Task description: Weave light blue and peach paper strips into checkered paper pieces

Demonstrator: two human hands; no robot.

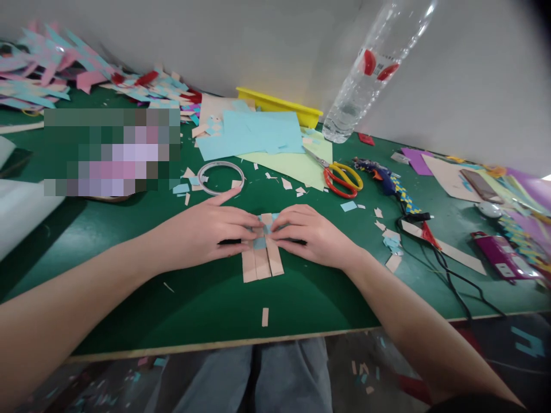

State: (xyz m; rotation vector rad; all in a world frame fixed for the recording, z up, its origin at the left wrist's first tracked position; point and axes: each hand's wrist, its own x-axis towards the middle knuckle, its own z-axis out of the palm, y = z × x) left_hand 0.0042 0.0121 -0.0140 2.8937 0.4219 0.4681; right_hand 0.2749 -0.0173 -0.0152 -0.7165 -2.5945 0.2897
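Observation:
Several pale pink paper strips [262,265] lie side by side on the green table, interlaced with light blue paper near their far end. My left hand [206,229] holds the weave from the left with its fingertips, its index finger stretched out toward the tape ring. From the right, the bent fingers of my right hand [307,232] pinch the same strips, close to the left fingertips. The strips' near ends stick out toward me, flat on the table. Fingers partly hide the blue crossing pieces.
Beyond my hands are a tape ring [202,182], scissors [344,179], blue paper sheets [262,135], a yellow tray [279,106] and a tilted plastic bottle [365,74]. A black cable [447,281] and a purple box [501,258] lie right. One small strip [265,317] lies near the edge.

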